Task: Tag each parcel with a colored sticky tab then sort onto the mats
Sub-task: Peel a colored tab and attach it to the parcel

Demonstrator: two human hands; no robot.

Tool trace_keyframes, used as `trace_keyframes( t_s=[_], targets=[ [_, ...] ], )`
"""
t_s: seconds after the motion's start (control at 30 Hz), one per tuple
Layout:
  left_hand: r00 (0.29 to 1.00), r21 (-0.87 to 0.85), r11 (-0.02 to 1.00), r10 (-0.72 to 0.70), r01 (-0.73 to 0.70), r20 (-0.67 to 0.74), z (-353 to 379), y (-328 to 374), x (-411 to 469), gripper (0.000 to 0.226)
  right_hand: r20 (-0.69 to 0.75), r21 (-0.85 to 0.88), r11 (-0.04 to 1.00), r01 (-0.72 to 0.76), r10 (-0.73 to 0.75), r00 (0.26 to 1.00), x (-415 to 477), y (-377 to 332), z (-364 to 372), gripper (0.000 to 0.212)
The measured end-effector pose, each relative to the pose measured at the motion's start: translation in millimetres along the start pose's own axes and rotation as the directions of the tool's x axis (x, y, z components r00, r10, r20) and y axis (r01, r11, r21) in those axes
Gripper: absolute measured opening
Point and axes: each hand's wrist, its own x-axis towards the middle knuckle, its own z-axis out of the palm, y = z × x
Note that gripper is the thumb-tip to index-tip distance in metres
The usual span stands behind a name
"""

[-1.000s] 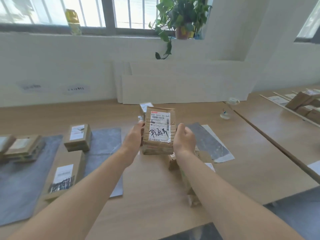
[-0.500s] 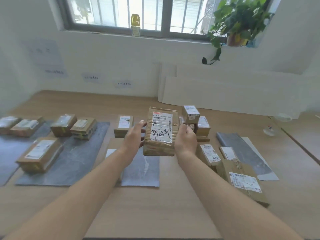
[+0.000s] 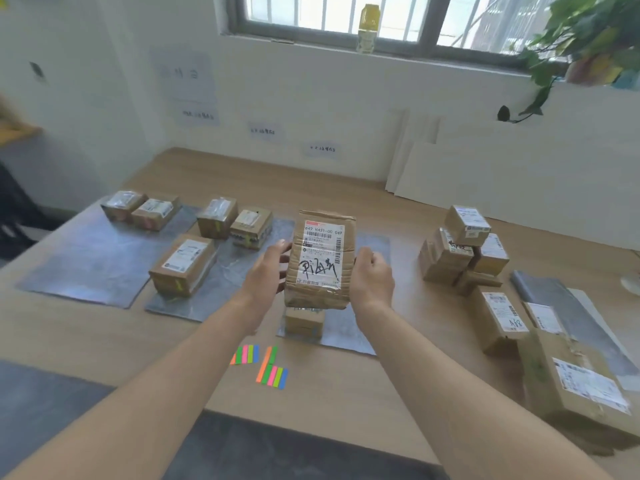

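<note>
I hold a tall brown parcel point(image 3: 320, 261) with a white label and black scrawl upright above the table. My left hand point(image 3: 268, 271) grips its left side and my right hand point(image 3: 372, 277) grips its right side. Under it a small brown parcel point(image 3: 304, 320) sits on the right grey mat point(image 3: 346, 336). The middle mat point(image 3: 214, 289) carries three parcels, the left mat point(image 3: 93, 261) two. Colored sticky tabs point(image 3: 259, 365) lie on the wood near the front edge.
A pile of brown parcels point(image 3: 464, 251) stands at the right, with larger ones point(image 3: 581, 382) nearer the front right. A folded grey mat point(image 3: 568, 306) lies beside them. White boards point(image 3: 502, 174) lean on the back wall.
The view has swung left, bringing all three mats and the sticky tabs into sight. Both hands keep the same grip on the parcel, now above the right mat.
</note>
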Motion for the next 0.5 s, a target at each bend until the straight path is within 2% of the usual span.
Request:
trace_keyframes(
  t_s=[0.23, 0.5],
  targets=[
    [0.99, 0.045, 0.996, -0.073, 0.079, -0.124, -62.0, -12.9, 17.1, 0.046, 0.161, -0.011, 1.0, -0.023, 0.025, 0.987, -3.6, 3.7, 69.7, 0.034],
    [0.951, 0.012, 0.995, -0.092, 0.1, -0.294, -110.2, -18.6, 54.3, 0.037, 0.345, -0.006, 0.999, -0.038, 0.038, 0.938, 19.6, 3.6, 149.3, 0.03]
  ],
)
